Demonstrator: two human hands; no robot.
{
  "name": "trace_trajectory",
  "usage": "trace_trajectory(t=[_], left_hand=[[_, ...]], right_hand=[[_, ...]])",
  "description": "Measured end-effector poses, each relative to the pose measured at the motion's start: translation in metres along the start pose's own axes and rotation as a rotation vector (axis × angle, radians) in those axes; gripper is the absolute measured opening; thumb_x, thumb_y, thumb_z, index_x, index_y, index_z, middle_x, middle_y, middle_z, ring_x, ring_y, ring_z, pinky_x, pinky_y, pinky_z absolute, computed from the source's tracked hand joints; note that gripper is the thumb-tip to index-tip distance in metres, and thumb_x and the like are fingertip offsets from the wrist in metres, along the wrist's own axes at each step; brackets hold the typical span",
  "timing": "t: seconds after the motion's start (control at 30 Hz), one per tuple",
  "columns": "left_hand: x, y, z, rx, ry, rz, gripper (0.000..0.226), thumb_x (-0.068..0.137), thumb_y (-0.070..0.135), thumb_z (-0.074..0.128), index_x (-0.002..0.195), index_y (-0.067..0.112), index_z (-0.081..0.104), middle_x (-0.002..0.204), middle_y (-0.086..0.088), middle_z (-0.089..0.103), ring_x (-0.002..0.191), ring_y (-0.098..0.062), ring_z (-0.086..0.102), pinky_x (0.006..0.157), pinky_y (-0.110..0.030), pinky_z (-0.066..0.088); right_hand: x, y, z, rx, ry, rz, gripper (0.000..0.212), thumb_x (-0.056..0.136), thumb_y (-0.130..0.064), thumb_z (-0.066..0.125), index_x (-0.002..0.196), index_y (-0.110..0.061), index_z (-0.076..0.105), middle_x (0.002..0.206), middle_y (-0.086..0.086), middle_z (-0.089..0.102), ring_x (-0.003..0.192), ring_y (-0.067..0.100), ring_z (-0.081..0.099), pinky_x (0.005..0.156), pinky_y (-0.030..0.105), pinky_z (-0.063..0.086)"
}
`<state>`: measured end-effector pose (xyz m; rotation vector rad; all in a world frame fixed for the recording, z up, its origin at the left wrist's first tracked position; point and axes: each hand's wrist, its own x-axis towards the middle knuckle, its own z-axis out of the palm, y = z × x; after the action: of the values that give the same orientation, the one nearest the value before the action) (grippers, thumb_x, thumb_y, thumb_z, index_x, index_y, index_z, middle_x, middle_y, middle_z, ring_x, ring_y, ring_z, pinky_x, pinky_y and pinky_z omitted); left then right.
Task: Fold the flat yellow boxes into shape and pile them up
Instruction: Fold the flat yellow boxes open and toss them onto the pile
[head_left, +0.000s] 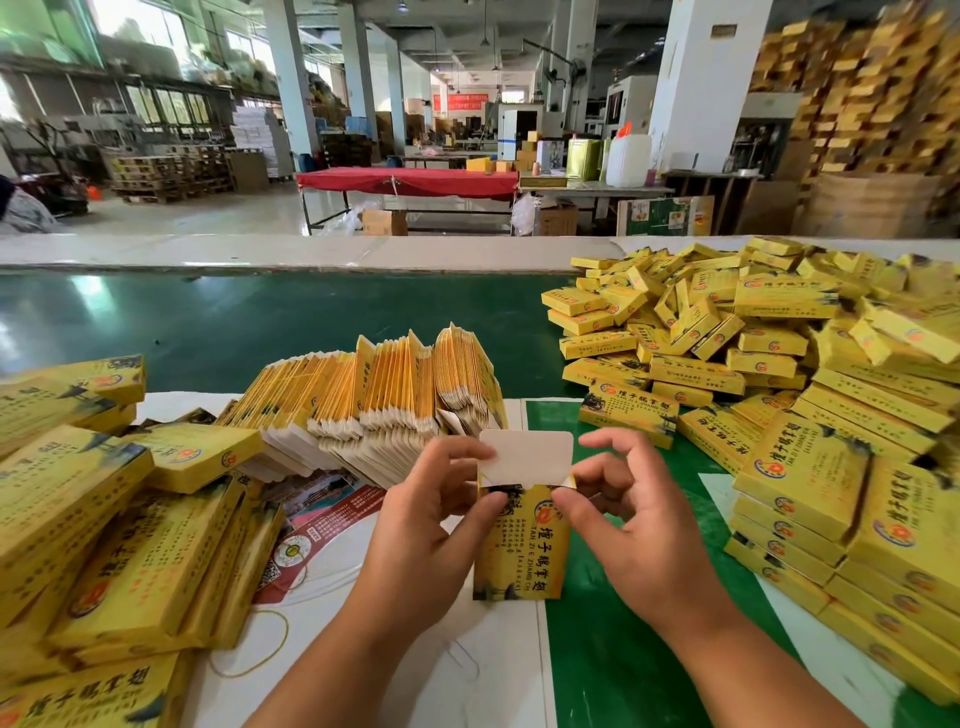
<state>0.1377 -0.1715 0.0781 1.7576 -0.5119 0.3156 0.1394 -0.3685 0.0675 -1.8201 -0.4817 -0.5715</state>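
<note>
Yellow printed cardboard box (519, 545) pinched by left hand (434, 512) and right hand (618, 514), white flap up; many folded boxes (769, 364) heaped at worktop right edge, thick flat stack (374, 395) left.

Beyond your worktop (291, 332) you have a red-covered table (410, 182), a white jerrycan (628, 158) beside a green tin (584, 158), stacked wooden pallets (171, 176) at far left, white pillars (293, 78), and a rubber band (270, 644) lying close by.
</note>
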Motion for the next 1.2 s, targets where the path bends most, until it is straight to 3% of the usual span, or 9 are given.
trace_trajectory(t=[0.07,0.13,0.27,0.43,0.63,0.73,0.9,1.03,1.2], left_hand=[[0.000,0.000,0.000,-0.115,-0.005,-0.058,0.047,0.082,0.025,0.063,0.125,0.037,0.047,0.100,0.011,0.072,0.096,-0.010,0.068,0.075,-0.021,0.057],[0.002,-0.002,-0.002,-0.157,-0.030,-0.084,0.058,0.080,0.025,0.064,0.133,0.042,0.044,0.104,0.009,0.073,0.101,-0.010,0.068,0.081,-0.022,0.057],[0.005,-0.004,-0.006,-0.118,-0.074,-0.053,0.028,0.086,0.022,0.060,0.110,0.035,0.064,0.106,0.001,0.072,0.101,-0.021,0.068,0.080,-0.033,0.059],[0.005,-0.006,-0.005,-0.182,-0.058,-0.049,0.007,0.090,0.021,0.066,0.097,0.020,0.068,0.110,-0.005,0.072,0.105,-0.027,0.067,0.084,-0.044,0.058],[0.004,-0.003,-0.006,-0.164,-0.039,-0.042,0.020,0.081,0.038,0.066,0.094,0.023,0.070,0.099,-0.007,0.073,0.095,-0.028,0.069,0.078,-0.048,0.059],[0.004,-0.005,-0.006,-0.141,-0.052,-0.067,0.016,0.084,0.037,0.070,0.096,0.026,0.069,0.094,-0.010,0.071,0.092,-0.030,0.068,0.077,-0.049,0.058],[0.004,-0.007,-0.004,-0.093,-0.042,-0.072,0.017,0.084,0.030,0.065,0.102,0.029,0.065,0.096,-0.004,0.072,0.096,-0.024,0.069,0.080,-0.039,0.058],[0.000,-0.007,0.011,0.026,0.117,-0.111,0.027,0.085,0.028,0.069,0.108,0.037,0.059,0.099,0.015,0.072,0.096,-0.006,0.068,0.077,-0.024,0.058],[-0.012,-0.004,0.033,0.323,0.078,-0.127,0.068,0.061,0.060,0.076,0.118,0.044,0.044,0.099,0.023,0.059,0.092,0.005,0.058,0.071,-0.015,0.051]], right_hand=[[0.000,0.000,-0.001,0.021,-0.017,0.039,0.045,0.088,-0.035,0.068,0.129,-0.041,0.049,0.090,-0.010,0.068,0.087,0.010,0.066,0.075,0.013,0.051],[0.001,0.000,-0.002,0.022,-0.057,0.022,0.046,0.088,-0.030,0.067,0.129,-0.046,0.052,0.091,-0.014,0.066,0.088,0.008,0.065,0.075,0.012,0.051],[0.002,-0.005,-0.004,0.037,-0.102,0.013,0.028,0.088,-0.027,0.066,0.110,-0.044,0.063,0.094,-0.015,0.070,0.089,0.007,0.067,0.072,0.015,0.053],[0.002,-0.004,-0.006,0.030,-0.104,0.030,0.015,0.087,-0.027,0.070,0.101,-0.031,0.069,0.097,-0.011,0.071,0.092,0.015,0.068,0.072,0.024,0.057],[0.001,-0.011,-0.004,0.079,-0.074,0.008,0.028,0.088,-0.047,0.063,0.097,-0.023,0.072,0.099,-0.011,0.072,0.092,0.011,0.069,0.074,0.018,0.055],[0.001,-0.010,-0.003,0.048,-0.058,0.037,0.021,0.087,-0.041,0.070,0.096,-0.023,0.072,0.098,-0.014,0.072,0.091,0.009,0.070,0.075,0.021,0.057],[0.002,-0.012,0.000,-0.011,-0.039,-0.015,0.012,0.085,-0.033,0.068,0.090,-0.022,0.068,0.092,-0.014,0.069,0.085,0.007,0.068,0.072,0.015,0.053],[-0.001,-0.013,0.008,-0.112,0.074,-0.069,0.010,0.087,-0.024,0.069,0.086,-0.014,0.068,0.084,-0.008,0.069,0.079,0.009,0.068,0.066,0.018,0.055],[-0.008,-0.016,0.019,-0.101,0.205,-0.040,0.008,0.087,-0.021,0.072,0.083,-0.018,0.066,0.078,-0.007,0.067,0.068,0.013,0.068,0.057,0.023,0.055]])
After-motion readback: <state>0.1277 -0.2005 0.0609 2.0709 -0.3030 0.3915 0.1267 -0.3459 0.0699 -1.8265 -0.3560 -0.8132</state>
